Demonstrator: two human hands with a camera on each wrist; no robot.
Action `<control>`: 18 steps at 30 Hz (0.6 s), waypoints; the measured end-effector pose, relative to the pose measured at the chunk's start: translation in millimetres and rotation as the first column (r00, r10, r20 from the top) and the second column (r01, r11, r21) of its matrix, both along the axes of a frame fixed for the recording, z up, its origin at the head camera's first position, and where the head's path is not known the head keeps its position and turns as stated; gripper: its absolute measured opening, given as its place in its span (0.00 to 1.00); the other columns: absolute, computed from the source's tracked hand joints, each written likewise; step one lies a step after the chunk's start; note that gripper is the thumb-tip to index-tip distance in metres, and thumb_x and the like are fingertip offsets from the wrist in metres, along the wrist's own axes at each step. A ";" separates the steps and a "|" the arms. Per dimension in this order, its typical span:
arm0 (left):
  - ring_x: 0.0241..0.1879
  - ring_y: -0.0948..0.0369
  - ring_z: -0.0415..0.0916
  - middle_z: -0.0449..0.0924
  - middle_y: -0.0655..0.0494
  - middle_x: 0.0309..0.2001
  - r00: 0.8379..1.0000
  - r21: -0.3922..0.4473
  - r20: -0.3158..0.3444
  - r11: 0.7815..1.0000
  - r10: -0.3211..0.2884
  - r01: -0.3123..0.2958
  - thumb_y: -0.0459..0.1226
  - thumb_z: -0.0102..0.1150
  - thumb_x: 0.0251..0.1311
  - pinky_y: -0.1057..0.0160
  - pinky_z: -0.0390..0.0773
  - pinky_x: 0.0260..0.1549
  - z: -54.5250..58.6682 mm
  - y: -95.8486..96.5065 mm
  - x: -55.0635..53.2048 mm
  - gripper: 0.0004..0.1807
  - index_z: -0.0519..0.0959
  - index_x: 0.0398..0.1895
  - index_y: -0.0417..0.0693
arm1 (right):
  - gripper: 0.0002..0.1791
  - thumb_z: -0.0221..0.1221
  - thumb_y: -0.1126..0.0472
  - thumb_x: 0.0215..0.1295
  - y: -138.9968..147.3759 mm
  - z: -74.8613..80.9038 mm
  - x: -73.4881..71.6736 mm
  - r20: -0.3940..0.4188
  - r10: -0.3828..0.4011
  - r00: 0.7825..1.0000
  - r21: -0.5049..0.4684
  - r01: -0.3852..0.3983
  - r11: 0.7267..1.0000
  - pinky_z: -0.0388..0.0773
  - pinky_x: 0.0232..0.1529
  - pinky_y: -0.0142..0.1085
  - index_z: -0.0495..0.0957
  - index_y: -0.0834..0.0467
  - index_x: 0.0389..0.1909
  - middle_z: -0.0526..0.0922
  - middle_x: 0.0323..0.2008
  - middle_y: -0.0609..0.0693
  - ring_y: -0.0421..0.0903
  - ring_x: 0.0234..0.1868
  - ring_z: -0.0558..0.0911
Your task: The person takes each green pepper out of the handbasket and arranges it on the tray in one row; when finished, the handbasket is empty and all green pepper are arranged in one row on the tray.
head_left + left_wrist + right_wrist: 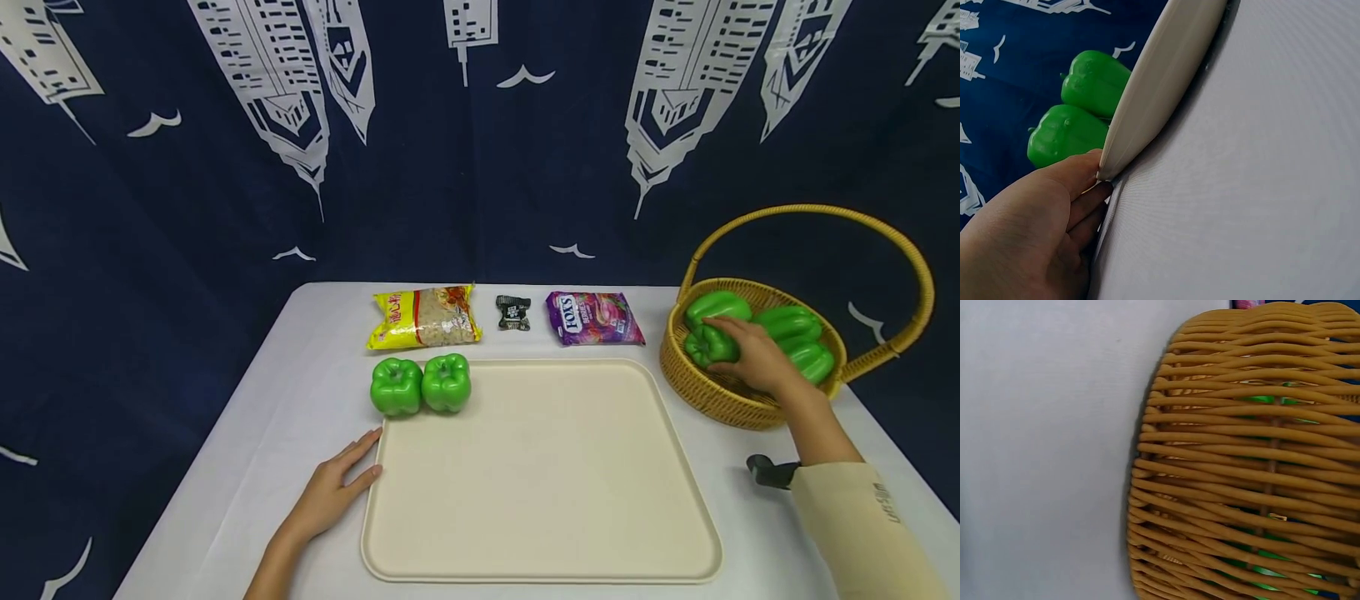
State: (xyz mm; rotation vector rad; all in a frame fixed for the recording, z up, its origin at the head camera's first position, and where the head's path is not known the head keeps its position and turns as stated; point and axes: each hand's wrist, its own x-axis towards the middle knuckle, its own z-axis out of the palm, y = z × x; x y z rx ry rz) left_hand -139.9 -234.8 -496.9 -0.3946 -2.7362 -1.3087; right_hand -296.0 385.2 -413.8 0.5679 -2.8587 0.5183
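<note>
My right hand reaches into the wicker basket; its fingers and thumb curl round a green bell pepper. More green peppers lie beside it in the basket. In the right wrist view, the basket's woven side hides that hand. At the left edge of the beige tray, my left hand touches the rim with fairly straight fingers, thumb spread apart. Two green bell peppers sit side by side at the tray's far left corner; the left wrist view shows them beyond the tray rim.
Behind the tray lie a yellow snack bag, a small black packet and a purple bag. The basket's tall handle arches up at the right. A dark blue patterned cloth hangs behind the white table.
</note>
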 end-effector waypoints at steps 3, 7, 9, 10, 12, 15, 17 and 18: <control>0.64 0.45 0.56 0.62 0.50 0.65 1.000 0.001 0.008 1.000 0.001 -0.001 0.49 0.55 0.61 0.40 0.56 0.60 0.2 0.7 -0.4 0.30 0.64 0.66 0.52 | 0.42 0.73 0.65 0.41 -0.9 1.0 1.4 -0.045 -0.029 0.999 -0.023 0.028 0.999 0.61 0.47 0.64 0.64 0.69 0.59 0.65 0.54 0.74 0.73 0.50 0.63; 0.64 0.45 0.56 0.62 0.51 0.65 1.000 -0.005 0.018 1.000 0.007 -0.007 0.49 0.55 0.61 0.40 0.55 0.60 -0.1 1.1 -0.7 0.31 0.64 0.67 0.53 | 0.43 0.72 0.61 0.45 -3.2 7.3 7.3 -0.049 -0.107 0.993 -0.075 0.103 0.992 0.62 0.44 0.63 0.62 0.69 0.61 0.66 0.53 0.76 0.72 0.47 0.64; 0.64 0.44 0.56 0.62 0.51 0.65 1.000 -0.008 0.018 1.000 0.011 -0.011 0.49 0.55 0.61 0.40 0.56 0.60 0.0 1.1 -0.6 0.31 0.64 0.66 0.53 | 0.43 0.71 0.60 0.47 -4.6 10.7 10.6 -0.057 -0.127 0.990 -0.101 0.121 0.987 0.61 0.44 0.64 0.61 0.69 0.62 0.65 0.53 0.77 0.72 0.47 0.63; 0.64 0.44 0.56 0.62 0.51 0.65 1.000 -0.010 0.018 1.000 0.013 -0.013 0.49 0.55 0.61 0.40 0.56 0.60 0.2 1.0 -0.4 0.31 0.64 0.66 0.53 | 0.43 0.71 0.59 0.47 -5.2 12.2 12.2 -0.063 -0.133 0.989 -0.110 0.126 0.986 0.60 0.44 0.64 0.60 0.68 0.63 0.64 0.54 0.77 0.73 0.48 0.63; 0.64 0.44 0.56 0.62 0.51 0.65 1.000 -0.012 0.014 1.000 0.014 -0.014 0.49 0.55 0.61 0.40 0.56 0.60 0.4 0.7 -0.1 0.30 0.65 0.66 0.53 | 0.44 0.70 0.59 0.48 -6.5 14.6 15.1 -0.086 -0.135 0.987 -0.127 0.123 0.984 0.59 0.46 0.65 0.59 0.67 0.64 0.63 0.55 0.77 0.74 0.50 0.62; 0.64 0.44 0.56 0.62 0.51 0.65 1.000 -0.016 0.012 1.000 0.016 -0.016 0.48 0.56 0.61 0.40 0.56 0.60 0.6 0.4 -0.1 0.30 0.65 0.66 0.52 | 0.46 0.70 0.59 0.48 -9.0 18.6 19.6 -0.120 -0.125 0.985 -0.157 0.106 0.982 0.56 0.48 0.67 0.57 0.65 0.66 0.62 0.57 0.76 0.75 0.53 0.60; 0.64 0.44 0.56 0.62 0.51 0.65 1.000 -0.018 0.013 1.000 0.017 -0.017 0.48 0.56 0.61 0.40 0.56 0.60 0.5 0.2 -0.4 0.30 0.65 0.66 0.52 | 0.47 0.71 0.59 0.48 -12.5 22.2 23.3 -0.142 -0.118 0.983 -0.173 0.093 0.981 0.55 0.49 0.69 0.56 0.61 0.68 0.61 0.57 0.76 0.76 0.54 0.59; 0.64 0.44 0.56 0.62 0.51 0.65 1.000 -0.020 0.014 1.000 0.018 -0.018 0.49 0.56 0.61 0.40 0.56 0.60 0.5 0.1 -0.5 0.30 0.65 0.66 0.53 | 0.48 0.71 0.59 0.48 -15.1 24.8 25.9 -0.146 -0.116 0.983 -0.182 0.088 0.979 0.54 0.49 0.70 0.56 0.59 0.69 0.61 0.57 0.75 0.76 0.55 0.59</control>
